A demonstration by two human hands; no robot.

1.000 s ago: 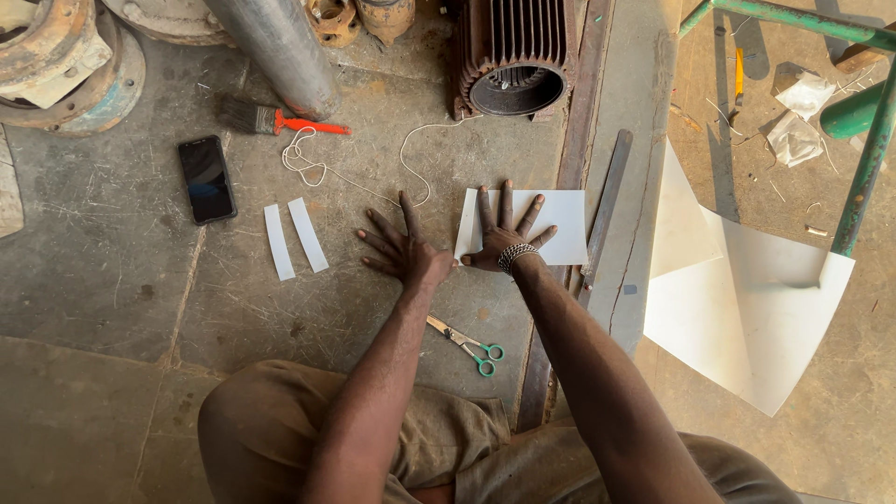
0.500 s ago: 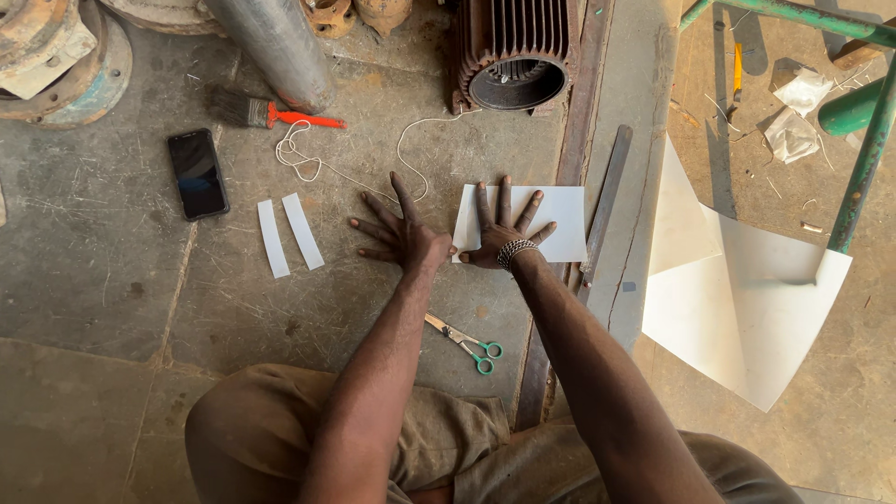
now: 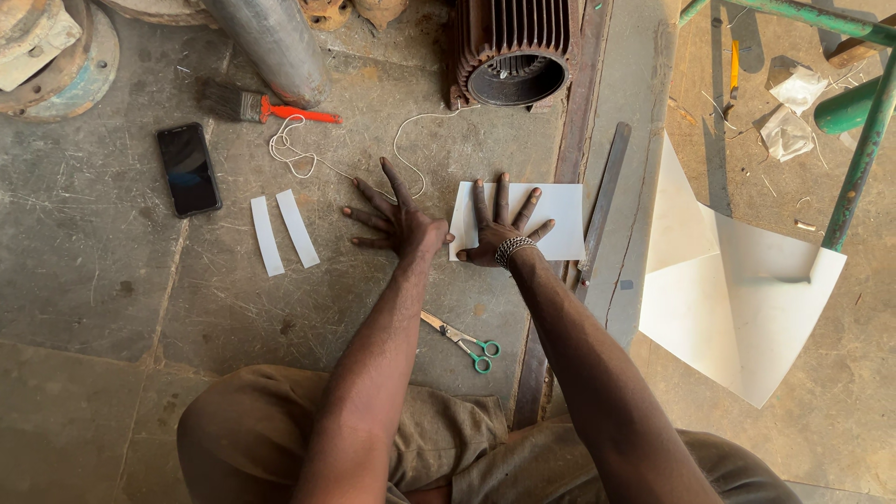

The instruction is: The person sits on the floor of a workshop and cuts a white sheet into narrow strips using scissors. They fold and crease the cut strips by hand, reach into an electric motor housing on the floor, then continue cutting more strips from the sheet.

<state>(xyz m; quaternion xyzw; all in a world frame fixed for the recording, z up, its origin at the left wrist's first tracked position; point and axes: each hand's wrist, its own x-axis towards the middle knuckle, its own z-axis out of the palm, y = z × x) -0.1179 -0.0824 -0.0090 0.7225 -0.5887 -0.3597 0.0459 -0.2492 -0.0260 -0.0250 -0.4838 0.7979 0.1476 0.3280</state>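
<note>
Both arms are reaching forward from the body, forearms bare and running nearly side by side, converging toward the hands. The left hand (image 3: 397,219) is lying flat, palm down, fingers spreading wide and pointing up and to the left, thumb angling toward the other hand. The right hand (image 3: 499,224) is also pressing flat, palm down, fingers fanning forward, a beaded band circling its wrist. The two hands are sitting just beside each other, thumbs nearly meeting.

A small white paper sheet (image 3: 551,217) lies flat on the concrete floor — rectangular, uncreased — at twelve o'clock from the person.
</note>
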